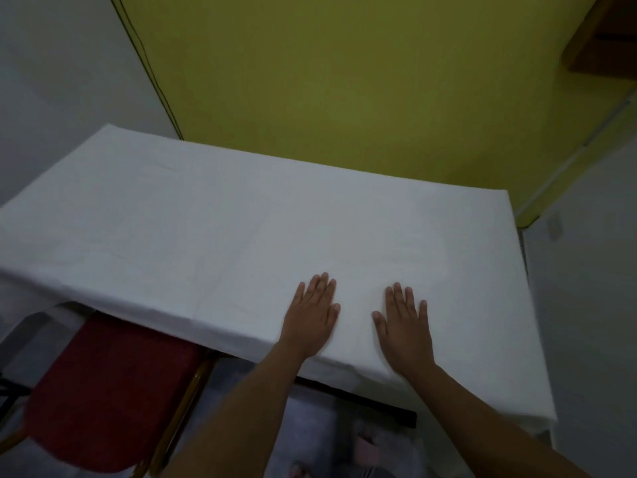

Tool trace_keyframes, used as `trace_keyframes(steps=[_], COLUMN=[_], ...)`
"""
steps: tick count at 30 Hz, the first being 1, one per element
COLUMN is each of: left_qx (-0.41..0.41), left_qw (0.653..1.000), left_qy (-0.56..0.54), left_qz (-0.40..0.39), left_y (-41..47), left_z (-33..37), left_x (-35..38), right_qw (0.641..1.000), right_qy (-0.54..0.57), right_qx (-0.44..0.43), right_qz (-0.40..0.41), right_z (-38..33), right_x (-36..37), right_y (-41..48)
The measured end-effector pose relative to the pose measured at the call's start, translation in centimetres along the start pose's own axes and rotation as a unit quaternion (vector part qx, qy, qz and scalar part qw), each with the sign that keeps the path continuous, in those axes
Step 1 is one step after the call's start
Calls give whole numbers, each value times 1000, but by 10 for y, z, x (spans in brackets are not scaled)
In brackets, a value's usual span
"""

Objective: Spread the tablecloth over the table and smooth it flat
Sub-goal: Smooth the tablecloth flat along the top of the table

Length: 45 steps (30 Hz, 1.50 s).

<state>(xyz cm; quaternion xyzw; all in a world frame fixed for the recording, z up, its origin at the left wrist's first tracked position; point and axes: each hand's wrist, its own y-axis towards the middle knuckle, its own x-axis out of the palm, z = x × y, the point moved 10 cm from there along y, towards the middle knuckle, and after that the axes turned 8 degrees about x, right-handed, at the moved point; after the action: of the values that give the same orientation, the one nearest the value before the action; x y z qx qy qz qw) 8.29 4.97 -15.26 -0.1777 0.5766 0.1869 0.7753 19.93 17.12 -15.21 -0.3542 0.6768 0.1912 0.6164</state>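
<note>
Head view, and we read from the left of our hands across to the right. Well out to the left of the left hand, a red padded chair (113,391) sits tucked below the near hem. Above it, the white tablecloth (224,219) already covers the table, of which we see only a dark strip of near edge (396,414) under the hem between our forearms. The cloth's long axis runs side to side in front of us, and by far the longer stretch of it lies to the left of the hands, with a faint crease at the far left corner and a soft fold line running away from the left hand. Our left hand (310,319) lies palm down just inside the near edge, fingers straight and slightly spread, pressing the cloth and gripping nothing. Just beside it, with a narrow band of cloth between them, our right hand (405,326) lies the same way, flat and open, fingers pointing away from us. To its right only a short run of cloth remains before the end drop. We judge the left hand better placed for the sweep, since the unsmoothed length lies on its side, while the right can work outward to the near corner.
</note>
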Motion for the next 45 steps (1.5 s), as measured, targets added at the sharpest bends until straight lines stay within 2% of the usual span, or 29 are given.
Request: trace_keyframes(steps=[4,10,26,37,42,45], left_qx=[-39,-45,-29,-154,-253,-272], left_qw=[999,999,999,984,961,954], left_qy=[0,4,5,10,-3,-8], left_qz=[1,0,24,90,109,129], left_y=[-7,-21,-62,-117,-169,-202], left_z=[-55,-139,-398,-576,-650,-676], left_x=[-14,-37,-106,-166,-179,-186], right_qw=[1000,999,999,991,976,962], right_qy=[-4,-7,-10,-4,5,7], right_qx=[-23,-43,-51,-137,-215,-272], right_qz=[-9,3,3,-2,-21,-9], right_z=[-33,-101,-385,-535,-612,-656], right_x=[4,10,54,79,95,102], right_y=[10,31,77,74,53,33])
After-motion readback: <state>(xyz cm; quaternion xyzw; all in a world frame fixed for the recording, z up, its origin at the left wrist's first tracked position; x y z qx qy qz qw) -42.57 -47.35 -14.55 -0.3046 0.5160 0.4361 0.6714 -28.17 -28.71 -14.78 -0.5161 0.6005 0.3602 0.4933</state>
